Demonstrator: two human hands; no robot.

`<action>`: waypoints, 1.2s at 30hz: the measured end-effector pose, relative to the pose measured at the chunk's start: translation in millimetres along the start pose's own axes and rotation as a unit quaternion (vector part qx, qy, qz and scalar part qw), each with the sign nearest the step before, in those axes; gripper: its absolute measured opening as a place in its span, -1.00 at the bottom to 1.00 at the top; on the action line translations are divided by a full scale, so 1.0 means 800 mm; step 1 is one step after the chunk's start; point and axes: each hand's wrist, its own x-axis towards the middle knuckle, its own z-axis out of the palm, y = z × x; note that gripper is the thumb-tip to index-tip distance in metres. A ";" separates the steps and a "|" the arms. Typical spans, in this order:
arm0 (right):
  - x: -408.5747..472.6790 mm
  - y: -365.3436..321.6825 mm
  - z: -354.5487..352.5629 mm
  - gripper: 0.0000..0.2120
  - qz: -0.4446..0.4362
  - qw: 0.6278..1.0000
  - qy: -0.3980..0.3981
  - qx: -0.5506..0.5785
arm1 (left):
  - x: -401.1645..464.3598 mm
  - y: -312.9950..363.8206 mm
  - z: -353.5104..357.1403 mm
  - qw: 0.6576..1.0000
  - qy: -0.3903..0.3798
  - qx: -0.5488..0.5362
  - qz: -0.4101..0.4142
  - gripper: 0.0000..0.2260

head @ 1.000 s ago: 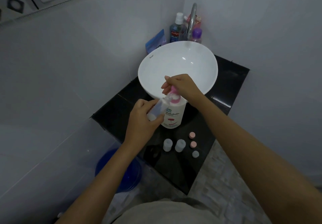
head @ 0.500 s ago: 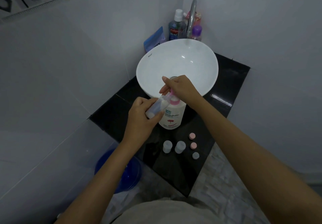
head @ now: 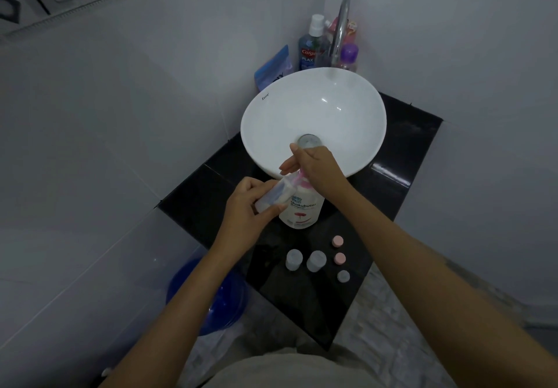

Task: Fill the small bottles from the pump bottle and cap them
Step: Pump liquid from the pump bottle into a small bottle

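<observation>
Both hands are up by the front of the sink, close together. The left hand (head: pixel 247 206) has its fingers and thumb curled round a small clear bottle (head: pixel 273 195) and holds it tipped over, with its open mouth up against the pink spout (head: pixel 294 180) of the pump bottle (head: pixel 302 209). Some white stuff shows inside the small bottle. The right hand (head: pixel 314 167) lies on top of the pink pump, palm down. Its fingers bend over the pump top and hide most of it, so only a bit of pink peeks out on the left side. The two hands do not touch each other, but only the spout lies between them.

The pump bottle is white with a red picture on its label. It stands upright on the black counter (head: pixel 401 200), just in front of the white sink (head: pixel 265 121).

Nearer to the person, two more small bottles stand on the counter side by side, one (head: pixel 293 259) on the left and one (head: pixel 316 260) on the right. They are open on top. Just to the right of them lie three little caps in a row: a pink cap (head: pixel 337 241) farthest away, another pink cap (head: pixel 339 258) in the middle, and a grey cap (head: pixel 343 276) nearest. These things are well apart from both hands.

Behind the sink is a silver tap (head: pixel 341 28), and beside it stand a blue mouthwash bottle (head: pixel 309 52), a purple bottle (head: pixel 348 55) and a blue packet (head: pixel 273 68). Down on the floor to the left is a blue bucket (head: pixel 208 300).
</observation>
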 end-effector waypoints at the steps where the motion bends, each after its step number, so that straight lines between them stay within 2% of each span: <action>1: -0.001 -0.002 -0.002 -0.55 0.008 1.000 -0.012 -0.006 | 0.000 0.000 0.000 1.000 -0.003 -0.007 0.000 -0.59; 6: 0.001 -0.028 -0.018 -0.66 -0.038 0.998 -0.039 -0.019 | 0.003 0.008 -0.002 1.000 -0.007 -0.019 0.005 -0.60; 9: 0.000 -0.027 -0.014 -0.61 -0.015 0.999 -0.045 0.005 | 0.003 0.006 -0.003 1.000 -0.012 -0.022 0.003 -0.60; 13: 0.000 -0.021 -0.007 -0.57 -0.008 0.999 -0.010 0.039 | 0.005 0.000 -0.001 0.999 -0.024 -0.044 -0.015 -0.60; 19: -0.003 -0.002 0.004 -0.56 -0.010 1.000 0.013 0.022 | 0.004 -0.009 0.001 0.997 -0.042 -0.052 -0.034 -0.63; 24: 0.000 -0.018 -0.006 -0.57 -0.030 0.998 0.016 0.046 | 0.009 0.000 -0.004 0.996 -0.040 -0.075 -0.020 -0.62; 28: -0.001 -0.012 -0.002 -0.57 -0.012 0.998 0.028 0.050 | 0.011 -0.001 -0.005 0.996 -0.052 -0.074 -0.023 -0.64; 36: 0.001 -0.007 -0.003 -0.58 -0.010 1.000 0.000 0.016 | 0.009 -0.005 -0.004 0.995 -0.066 -0.061 -0.040 -0.65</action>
